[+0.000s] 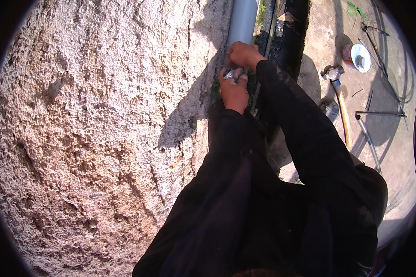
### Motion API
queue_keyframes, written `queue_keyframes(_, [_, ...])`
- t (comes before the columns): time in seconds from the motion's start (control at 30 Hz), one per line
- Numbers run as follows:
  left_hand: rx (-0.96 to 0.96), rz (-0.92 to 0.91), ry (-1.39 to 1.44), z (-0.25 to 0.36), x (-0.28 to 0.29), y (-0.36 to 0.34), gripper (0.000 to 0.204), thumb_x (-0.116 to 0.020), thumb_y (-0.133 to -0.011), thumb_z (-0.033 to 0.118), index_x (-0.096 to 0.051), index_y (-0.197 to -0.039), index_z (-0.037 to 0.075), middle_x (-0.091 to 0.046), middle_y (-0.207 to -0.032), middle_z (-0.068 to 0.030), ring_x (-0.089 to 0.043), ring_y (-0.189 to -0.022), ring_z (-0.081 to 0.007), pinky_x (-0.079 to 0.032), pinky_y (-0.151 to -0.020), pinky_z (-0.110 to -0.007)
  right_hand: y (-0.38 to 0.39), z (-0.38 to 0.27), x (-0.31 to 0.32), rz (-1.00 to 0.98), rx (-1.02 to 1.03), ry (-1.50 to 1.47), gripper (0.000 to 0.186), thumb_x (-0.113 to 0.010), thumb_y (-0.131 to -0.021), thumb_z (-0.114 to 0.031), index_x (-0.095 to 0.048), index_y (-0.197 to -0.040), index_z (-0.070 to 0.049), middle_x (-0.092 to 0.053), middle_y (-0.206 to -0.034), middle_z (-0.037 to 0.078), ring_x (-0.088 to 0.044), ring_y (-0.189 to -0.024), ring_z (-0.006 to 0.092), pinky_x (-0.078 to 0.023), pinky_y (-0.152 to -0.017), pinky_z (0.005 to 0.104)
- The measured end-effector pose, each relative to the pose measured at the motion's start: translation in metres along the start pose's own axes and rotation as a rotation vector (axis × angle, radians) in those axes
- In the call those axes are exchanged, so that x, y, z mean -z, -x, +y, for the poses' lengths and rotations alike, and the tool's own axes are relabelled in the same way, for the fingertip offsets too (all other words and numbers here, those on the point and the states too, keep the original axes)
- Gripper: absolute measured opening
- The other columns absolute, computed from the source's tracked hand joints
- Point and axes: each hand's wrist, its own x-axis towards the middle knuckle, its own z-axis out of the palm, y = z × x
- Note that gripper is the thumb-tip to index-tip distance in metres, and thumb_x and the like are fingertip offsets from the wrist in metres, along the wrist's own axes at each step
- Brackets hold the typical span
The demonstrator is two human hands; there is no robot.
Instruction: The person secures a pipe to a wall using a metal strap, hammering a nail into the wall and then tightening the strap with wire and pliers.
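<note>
Dark sleeves (319, 138) fill the low middle of the frame. Past them, at the top middle, is a grey pipe (243, 23) beside a rough wall (101, 115). It looks stiff, light and smooth – maybe a bit slippery – so its round sides seem best to hold. The right hand (245, 54) curls at its low end; I can't tell if the fingers grip it. Just below, the left hand (235, 93) has its fingers bent round a small shiny bit (229, 73).
</note>
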Motion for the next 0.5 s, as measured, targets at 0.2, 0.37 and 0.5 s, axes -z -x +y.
queue_keyframes(0.2, [0.549, 0.081, 0.788, 0.016, -0.003, -0.007, 0.034, -0.051, -0.093, 0.004, -0.052, -0.127, 0.002, -0.06, -0.088, -0.0051, -0.055, -0.065, -0.0139, -0.047, -0.057, -0.033, -0.004, 0.002, 0.007, -0.035, 0.001, -0.217, 0.031, -0.071, -0.077, -0.024, -0.074, -0.104, -0.01, -0.074, -0.096, 0.003, -0.07, -0.09, 0.019, -0.051, -0.084, 0.0336])
queue_keyframes(0.37, [0.586, 0.132, 0.786, 0.021, 0.032, -0.014, 0.032, -0.048, -0.094, 0.005, -0.05, -0.126, 0.003, -0.051, -0.075, -0.0019, -0.046, -0.055, -0.0114, -0.042, -0.05, -0.031, -0.009, 0.031, -0.028, 0.14, 0.072, -0.321, 0.019, -0.065, -0.085, -0.024, -0.075, -0.102, -0.024, -0.07, -0.103, 0.003, -0.063, -0.105, 0.0283, -0.042, -0.091, 0.0529])
queue_keyframes(0.5, [0.533, -0.019, 0.771, 0.016, 0.037, -0.016, 0.031, -0.046, -0.095, 0.006, -0.053, -0.125, 0.003, -0.051, -0.075, -0.0013, -0.045, -0.055, -0.0102, -0.041, -0.049, -0.029, 0.008, 0.02, -0.033, 0.316, 0.209, -0.051, 0.023, -0.065, -0.084, -0.023, -0.074, -0.104, -0.025, -0.071, -0.101, 0.003, -0.065, -0.1, 0.0291, -0.036, -0.095, 0.0537])
